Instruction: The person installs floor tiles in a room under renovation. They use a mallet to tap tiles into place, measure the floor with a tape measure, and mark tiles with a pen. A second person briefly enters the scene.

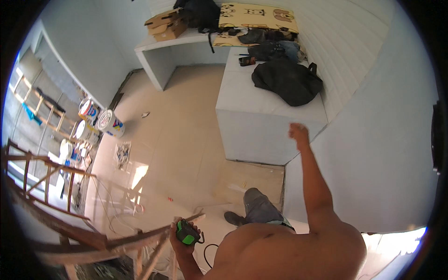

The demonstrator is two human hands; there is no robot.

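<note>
My left hand (pixel 175 238) is closed around a black and green tape measure (pixel 187 232), with a dark loop hanging from its side. It is beside the end of a wooden frame at lower left. My right arm stretches forward, and my right hand (pixel 298 132) has its fingers curled in front of the white counter's (pixel 266 133) face, below its top edge. Whatever is inside those fingers, if anything, is too small to make out. A black bag (pixel 287 81) lies on the counter top beyond that hand.
Cardboard boxes (pixel 165 25), a dark backpack (pixel 199 14) and a printed yellow board (pixel 256 16) lie on the far counter. Paint buckets (pixel 111 123) stand by the left doorway, near a wooden ladder (pixel 46 112). The wooden frame (pixel 84 238) fills the lower left. Cables (pixel 112 210) trail over the tiles.
</note>
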